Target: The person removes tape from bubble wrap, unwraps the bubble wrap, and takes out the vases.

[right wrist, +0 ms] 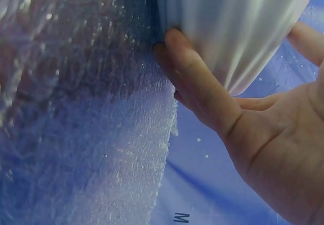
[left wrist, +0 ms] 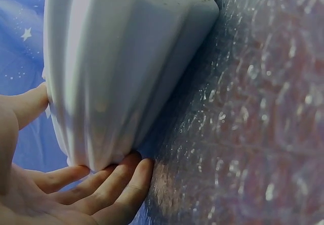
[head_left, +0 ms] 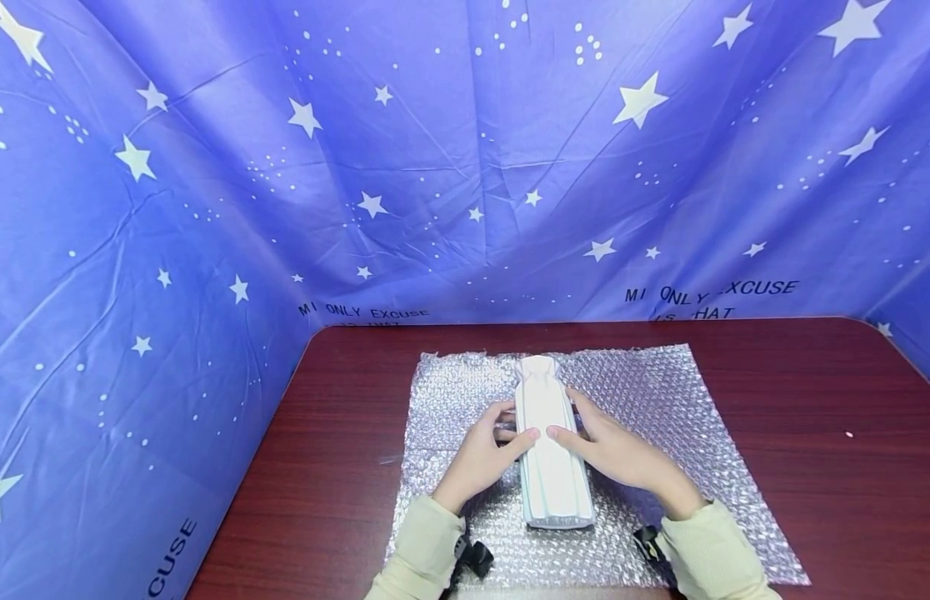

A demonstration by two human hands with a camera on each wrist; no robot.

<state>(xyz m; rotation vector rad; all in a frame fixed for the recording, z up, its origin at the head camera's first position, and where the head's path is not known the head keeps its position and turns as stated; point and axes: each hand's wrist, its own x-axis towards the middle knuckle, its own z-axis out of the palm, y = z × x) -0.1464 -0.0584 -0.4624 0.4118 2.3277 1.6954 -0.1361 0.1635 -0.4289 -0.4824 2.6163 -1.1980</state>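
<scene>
Grip: our left hand (head_left: 486, 448) and right hand (head_left: 615, 448) hold the white vase (head_left: 549, 483) from opposite sides, about equally near. We see it over the bubble wrap (head_left: 660, 400), long axis pointing away, neck farthest.

From my end I count two hands (head_left: 480, 454) (head_left: 622, 450), one fluted white vase (head_left: 555, 479), one sheet of bubble wrap (head_left: 652, 400), one dark red table (head_left: 847, 492), two pale sleeves (head_left: 423, 546) (head_left: 712, 554) and two black wrist straps (head_left: 478, 557) (head_left: 648, 543).

White ribbed vase (head_left: 549, 483), star-printed blue cloth (head_left: 450, 133), reddish-brown table (head_left: 345, 392)
</scene>
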